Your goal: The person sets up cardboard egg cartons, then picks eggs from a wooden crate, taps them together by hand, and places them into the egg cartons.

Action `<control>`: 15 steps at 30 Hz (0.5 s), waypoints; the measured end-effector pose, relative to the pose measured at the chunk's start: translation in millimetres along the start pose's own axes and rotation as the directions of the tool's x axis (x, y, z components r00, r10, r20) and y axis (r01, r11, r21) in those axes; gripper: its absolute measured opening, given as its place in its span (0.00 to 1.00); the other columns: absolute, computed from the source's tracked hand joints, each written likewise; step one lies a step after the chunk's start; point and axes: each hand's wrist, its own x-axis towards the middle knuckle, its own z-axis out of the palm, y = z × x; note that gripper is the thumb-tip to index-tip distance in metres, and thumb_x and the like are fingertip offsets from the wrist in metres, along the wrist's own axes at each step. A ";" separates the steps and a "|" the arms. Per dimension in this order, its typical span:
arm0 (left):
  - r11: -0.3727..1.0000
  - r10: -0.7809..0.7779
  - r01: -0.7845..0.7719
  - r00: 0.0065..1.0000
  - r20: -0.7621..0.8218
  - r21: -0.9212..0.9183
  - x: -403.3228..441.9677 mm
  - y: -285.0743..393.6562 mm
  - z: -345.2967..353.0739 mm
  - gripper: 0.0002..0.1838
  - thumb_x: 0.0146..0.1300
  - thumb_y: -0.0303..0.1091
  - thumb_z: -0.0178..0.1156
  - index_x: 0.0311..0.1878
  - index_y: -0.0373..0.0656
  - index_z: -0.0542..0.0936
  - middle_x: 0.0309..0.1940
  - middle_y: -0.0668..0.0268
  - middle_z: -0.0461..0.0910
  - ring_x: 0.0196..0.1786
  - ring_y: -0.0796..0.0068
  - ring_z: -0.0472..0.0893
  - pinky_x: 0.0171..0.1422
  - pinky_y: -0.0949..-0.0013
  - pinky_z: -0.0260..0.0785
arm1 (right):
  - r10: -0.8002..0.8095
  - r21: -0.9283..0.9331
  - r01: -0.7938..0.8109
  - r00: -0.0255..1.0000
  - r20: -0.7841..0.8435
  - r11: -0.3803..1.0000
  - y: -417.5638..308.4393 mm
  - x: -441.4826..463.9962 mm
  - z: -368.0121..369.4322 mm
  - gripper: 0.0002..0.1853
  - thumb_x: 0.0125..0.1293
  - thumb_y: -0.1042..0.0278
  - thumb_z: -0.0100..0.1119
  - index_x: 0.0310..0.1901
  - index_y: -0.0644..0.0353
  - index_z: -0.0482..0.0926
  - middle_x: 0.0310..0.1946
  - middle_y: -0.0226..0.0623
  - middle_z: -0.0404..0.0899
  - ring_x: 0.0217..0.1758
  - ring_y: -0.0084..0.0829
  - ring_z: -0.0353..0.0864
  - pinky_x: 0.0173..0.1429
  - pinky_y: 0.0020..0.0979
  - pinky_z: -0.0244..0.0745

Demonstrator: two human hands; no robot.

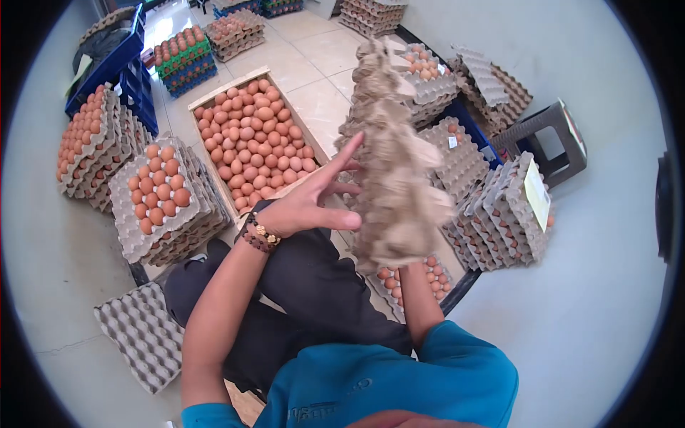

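Observation:
A stack of grey-brown egg trays, blurred by motion, is raised on its edge in front of me. My left hand is at the stack's left side, fingers spread and thumb apart. Behind the stack my right hand is hidden; only the forearm shows below it. Beyond my left hand lies a wooden crate full of loose brown eggs. Under my right forearm, a tray with brown eggs is partly covered.
Stacked trays with eggs stand at the left, near a blue crate. An empty tray lies on the floor at lower left. More tray stacks and a dark plastic stool are at the right.

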 end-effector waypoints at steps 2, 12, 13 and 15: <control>0.999 -0.044 0.045 0.998 0.041 -0.024 0.9 6.2 6.0 0.56 0.53 0.50 0.71 0.80 0.53 0.46 0.73 0.52 0.54 0.67 0.59 0.69 0.67 0.60 0.67 | -0.013 0.047 0.014 1.000 -0.026 0.999 -4.1 -9.4 -2.4 0.19 0.62 0.75 0.57 0.56 0.63 0.75 0.42 0.32 0.81 0.36 0.19 0.79 0.34 0.21 0.75; 1.000 -0.002 0.002 0.888 -0.459 -0.001 -1.2 11.3 -33.0 0.27 0.66 0.37 0.60 0.66 0.38 0.71 0.58 0.58 0.75 0.56 0.70 0.80 0.61 0.68 0.74 | -0.144 -0.133 0.124 0.978 -0.149 0.983 -61.6 -5.9 -71.9 0.19 0.63 0.75 0.57 0.56 0.63 0.75 0.44 0.35 0.83 0.38 0.24 0.84 0.36 0.25 0.80; 0.999 -0.047 0.024 0.824 -0.564 -0.049 -2.7 11.8 -38.8 0.24 0.67 0.39 0.58 0.63 0.37 0.73 0.56 0.61 0.77 0.55 0.73 0.80 0.59 0.70 0.73 | -0.149 -0.153 0.128 0.980 -0.135 0.980 -69.1 -11.1 -78.8 0.19 0.63 0.75 0.57 0.56 0.62 0.75 0.45 0.35 0.83 0.38 0.24 0.84 0.36 0.25 0.81; 0.997 -0.052 -0.001 0.729 -0.683 -0.076 -4.6 12.1 -45.0 0.23 0.68 0.40 0.58 0.62 0.38 0.74 0.55 0.62 0.78 0.55 0.74 0.80 0.58 0.71 0.72 | -0.160 -0.218 0.133 0.981 -0.109 0.967 -74.9 -15.7 -94.4 0.18 0.64 0.75 0.57 0.56 0.62 0.75 0.45 0.35 0.83 0.38 0.25 0.85 0.36 0.26 0.82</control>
